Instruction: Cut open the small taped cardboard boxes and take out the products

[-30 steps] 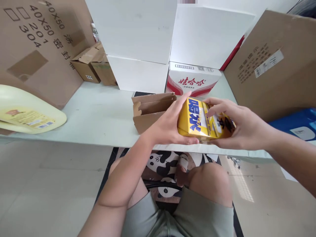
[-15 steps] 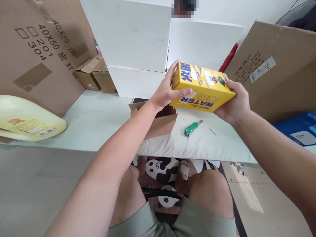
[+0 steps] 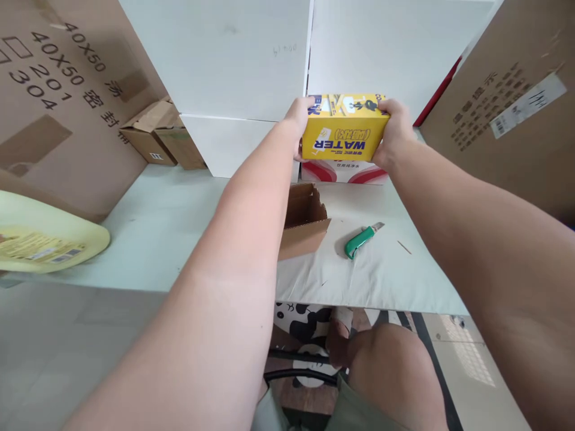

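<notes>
Your left hand (image 3: 299,123) and right hand (image 3: 395,131) are clasped round opposite ends of the yellow box (image 3: 345,129), probably to share its weight and keep it level. It sits at the worktop's (image 3: 171,239) far side, by the red-and-white case (image 3: 344,172); whether they touch is hard to tell. Both your arms stretch well forward, nearly straight, thumbs toward the top. Nearer you, the knife (image 3: 359,242) lies blade bared, beside the open carton (image 3: 305,239).
</notes>
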A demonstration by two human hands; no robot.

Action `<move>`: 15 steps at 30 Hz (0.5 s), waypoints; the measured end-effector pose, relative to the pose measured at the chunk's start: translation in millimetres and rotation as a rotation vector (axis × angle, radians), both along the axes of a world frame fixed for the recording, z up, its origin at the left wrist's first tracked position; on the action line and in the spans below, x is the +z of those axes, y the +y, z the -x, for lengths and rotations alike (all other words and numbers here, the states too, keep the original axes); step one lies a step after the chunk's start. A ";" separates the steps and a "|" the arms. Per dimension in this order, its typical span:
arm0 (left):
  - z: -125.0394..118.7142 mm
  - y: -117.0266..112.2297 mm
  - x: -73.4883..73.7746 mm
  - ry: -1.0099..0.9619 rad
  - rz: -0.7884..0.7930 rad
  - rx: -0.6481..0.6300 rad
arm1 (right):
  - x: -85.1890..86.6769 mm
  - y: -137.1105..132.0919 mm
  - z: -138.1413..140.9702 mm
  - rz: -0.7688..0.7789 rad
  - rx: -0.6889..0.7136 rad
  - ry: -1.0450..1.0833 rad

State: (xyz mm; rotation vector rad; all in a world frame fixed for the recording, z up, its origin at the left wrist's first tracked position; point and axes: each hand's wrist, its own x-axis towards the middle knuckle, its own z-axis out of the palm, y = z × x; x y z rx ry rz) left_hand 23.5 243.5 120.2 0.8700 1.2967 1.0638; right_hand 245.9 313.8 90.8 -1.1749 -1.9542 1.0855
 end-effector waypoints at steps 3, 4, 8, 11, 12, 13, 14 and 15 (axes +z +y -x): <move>2.7 4.2 -17.1 -0.011 -0.001 0.018 | -14.0 6.6 1.2 0.177 -0.078 0.129; 4.0 5.6 -22.8 -0.002 -0.017 0.006 | -17.2 5.6 1.3 0.209 -0.100 0.164; 9.7 10.3 -32.9 0.036 -0.031 -0.041 | -20.0 -6.8 0.6 0.323 -0.245 0.332; 15.0 11.5 -28.6 0.026 -0.052 -0.092 | -12.9 -18.6 -3.0 0.348 -0.264 0.389; 16.9 11.7 -26.1 0.018 -0.065 -0.109 | -9.6 -22.6 -4.8 0.337 -0.254 0.377; 18.4 12.0 -23.4 0.008 -0.078 -0.123 | -6.1 -26.8 -6.9 0.316 -0.237 0.348; 19.4 12.1 -20.3 0.001 -0.087 -0.135 | -2.4 -31.1 -9.1 0.285 -0.208 0.305; 19.4 11.9 -16.6 0.000 -0.092 -0.144 | 1.3 -35.6 -11.3 0.249 -0.160 0.254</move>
